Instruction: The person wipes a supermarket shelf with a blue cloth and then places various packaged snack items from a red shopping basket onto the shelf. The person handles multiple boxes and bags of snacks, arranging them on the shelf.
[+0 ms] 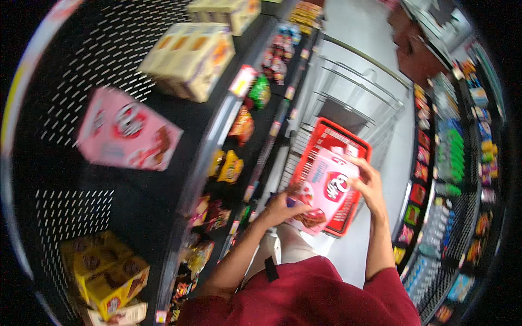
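A pink snack box [326, 189] with a round red logo is held tilted between both hands, over a red plastic basket [365, 150]. My left hand [285, 210] grips its lower left edge, thumb on the printed face. My right hand [367, 179] holds the upper right edge with its fingers bent over it. Inside the basket, behind the held box, part of another pinkish pack [346, 150] shows. The basket rests at a metal shopping cart [359, 81]. A similar pink box [128, 130] sits on the black shelf at the left.
Cream cartons [189, 57] and yellow boxes [110, 273] stand on the left shelf [163, 195]. Bagged snacks [230, 167] fill the lower shelves beside the cart. Bottles [448, 155] and packets line the shelving on the right. A brown counter [416, 49] stands beyond the cart.
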`<action>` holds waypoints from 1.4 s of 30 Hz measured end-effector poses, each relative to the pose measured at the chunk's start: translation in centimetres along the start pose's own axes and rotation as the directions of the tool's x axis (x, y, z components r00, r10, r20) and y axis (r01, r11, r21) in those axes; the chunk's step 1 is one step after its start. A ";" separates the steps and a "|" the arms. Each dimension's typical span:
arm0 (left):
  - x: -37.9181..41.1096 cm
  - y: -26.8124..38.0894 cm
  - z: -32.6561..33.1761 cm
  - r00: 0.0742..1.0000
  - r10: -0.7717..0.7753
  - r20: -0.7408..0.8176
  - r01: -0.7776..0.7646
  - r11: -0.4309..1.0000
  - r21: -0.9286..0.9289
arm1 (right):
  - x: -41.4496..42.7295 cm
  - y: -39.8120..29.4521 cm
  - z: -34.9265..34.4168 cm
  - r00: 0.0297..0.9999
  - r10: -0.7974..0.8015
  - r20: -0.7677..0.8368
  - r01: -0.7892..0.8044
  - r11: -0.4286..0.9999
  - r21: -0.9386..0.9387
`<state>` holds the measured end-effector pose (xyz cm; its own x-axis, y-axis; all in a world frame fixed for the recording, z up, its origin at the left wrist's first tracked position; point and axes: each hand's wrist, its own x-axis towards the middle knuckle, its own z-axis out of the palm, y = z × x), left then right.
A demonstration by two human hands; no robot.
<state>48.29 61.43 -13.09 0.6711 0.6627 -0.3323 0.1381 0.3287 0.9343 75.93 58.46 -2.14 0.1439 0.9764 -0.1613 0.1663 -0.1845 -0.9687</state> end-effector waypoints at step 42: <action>-24.2 7.2 -19.9 -0.098 0.386 -0.917 -0.047 0.919 0.392 | 7.6 -11.4 48.2 0.546 -0.665 0.510 0.610 0.732 0.302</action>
<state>18.50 61.18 -0.86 -0.6806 0.6790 0.2752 0.3809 0.0071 0.9246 28.13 73.38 -1.45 -0.5294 0.7128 0.4600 -0.0854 0.4947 -0.8648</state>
